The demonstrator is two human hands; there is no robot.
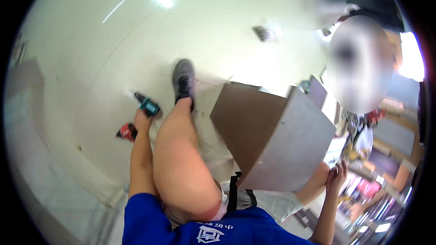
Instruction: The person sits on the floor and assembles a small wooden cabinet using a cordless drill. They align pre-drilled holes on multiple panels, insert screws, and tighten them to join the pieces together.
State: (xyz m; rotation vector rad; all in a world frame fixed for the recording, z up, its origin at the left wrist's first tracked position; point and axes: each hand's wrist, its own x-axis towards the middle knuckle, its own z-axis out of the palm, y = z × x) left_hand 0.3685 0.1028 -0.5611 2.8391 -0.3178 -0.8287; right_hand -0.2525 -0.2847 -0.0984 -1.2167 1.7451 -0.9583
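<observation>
My left hand (pixel 142 120) is closed around the grip of a cordless drill, out beside my left knee. The drill has a teal and black body (pixel 150 106), with its bit pointing up and left, and a red and black base (pixel 126 132). Between my legs stands a brown-grey assembly of joined panels (pixel 289 147), angled like an open box. My right hand (pixel 336 175) is by my right knee, just right of the panels. Its fingers are curled; blur hides whatever may be in them.
A small dark packet (pixel 261 33) lies on the pale floor ahead. At the far right are a blurred person in dark clothes (pixel 374 4), a white plastic bag (pixel 364 141) and cluttered tools and boards. My left shoe (pixel 183 79) stands left of the panels.
</observation>
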